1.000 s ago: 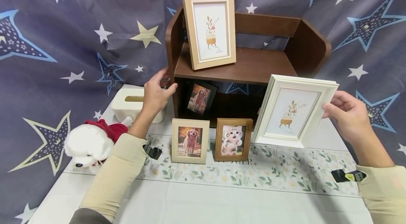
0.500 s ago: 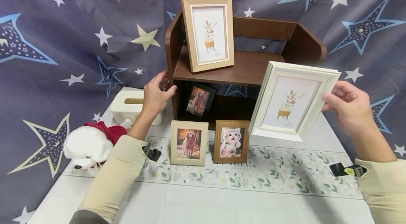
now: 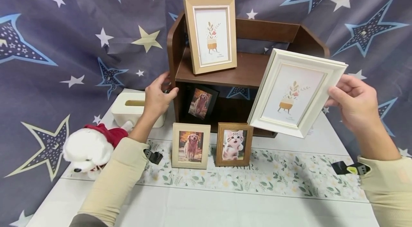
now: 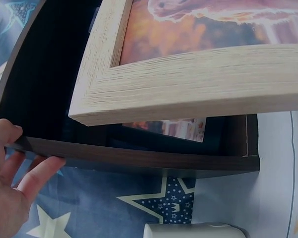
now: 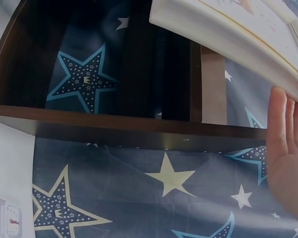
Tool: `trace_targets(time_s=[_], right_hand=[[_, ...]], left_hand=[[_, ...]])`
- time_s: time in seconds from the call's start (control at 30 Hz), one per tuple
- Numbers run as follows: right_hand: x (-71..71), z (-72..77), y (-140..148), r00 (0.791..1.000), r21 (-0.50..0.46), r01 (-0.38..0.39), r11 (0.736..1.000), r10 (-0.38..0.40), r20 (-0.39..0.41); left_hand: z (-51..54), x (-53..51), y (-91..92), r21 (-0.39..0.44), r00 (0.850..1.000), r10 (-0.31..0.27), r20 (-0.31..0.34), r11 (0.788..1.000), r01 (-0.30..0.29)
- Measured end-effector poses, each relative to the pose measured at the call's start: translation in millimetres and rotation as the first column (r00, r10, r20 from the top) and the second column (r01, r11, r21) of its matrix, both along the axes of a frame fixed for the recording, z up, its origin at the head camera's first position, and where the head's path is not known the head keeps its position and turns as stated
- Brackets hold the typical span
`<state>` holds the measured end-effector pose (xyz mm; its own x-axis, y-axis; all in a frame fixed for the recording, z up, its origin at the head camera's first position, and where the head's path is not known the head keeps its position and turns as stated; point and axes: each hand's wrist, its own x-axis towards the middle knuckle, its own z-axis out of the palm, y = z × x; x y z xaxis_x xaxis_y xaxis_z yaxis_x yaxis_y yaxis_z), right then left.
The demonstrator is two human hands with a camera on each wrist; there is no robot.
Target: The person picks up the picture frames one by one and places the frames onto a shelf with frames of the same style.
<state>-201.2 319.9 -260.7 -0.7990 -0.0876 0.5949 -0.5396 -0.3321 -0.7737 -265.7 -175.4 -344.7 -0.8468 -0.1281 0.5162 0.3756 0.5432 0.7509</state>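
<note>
White frame (image 3: pixel 289 93) tilts in midair before the shelf (image 3: pixel 249 68), its side clamped between thumb and fingers of my right hand (image 3: pixel 358 103), leaving its face uncovered, while my left hand (image 3: pixel 157 97) grips the shelf's left edge, seemingly steadying it.

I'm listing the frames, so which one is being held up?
The white frame, gripped by the right hand; the tan, black, beige and brown frames aren't held.

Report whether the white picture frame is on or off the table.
Off: the right hand holds the white picture frame by its edge, tilted, in front of the brown shelf.
</note>
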Motion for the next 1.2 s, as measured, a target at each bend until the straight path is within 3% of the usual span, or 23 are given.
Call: trace_targets(time_s=[0.37, 0.73, 1.2], right_hand=[[-4.1, 12.4, -17, 0.995, -0.035, 0.096, 0.995, -0.095, 0.025], [-2.8, 21.7, -19, 0.996, -0.089, 0.091, 0.992, -0.09, 0.017], [-0.7, 45.7, -17, 0.992, -0.123, 0.128, 0.984, -0.128, 0.009]], left_hand=[[4.1, 3.2, -1.9, -0.001, 1.0, 0.003, 0.018, 1.0, -0.003], [0.7, 1.8, -1.2, 0.014, 1.0, -0.009, 0.013, 1.0, 0.009], [2.2, 0.9, 1.0, 0.015, 1.0, -0.01, 0.02, 1.0, 0.009]])
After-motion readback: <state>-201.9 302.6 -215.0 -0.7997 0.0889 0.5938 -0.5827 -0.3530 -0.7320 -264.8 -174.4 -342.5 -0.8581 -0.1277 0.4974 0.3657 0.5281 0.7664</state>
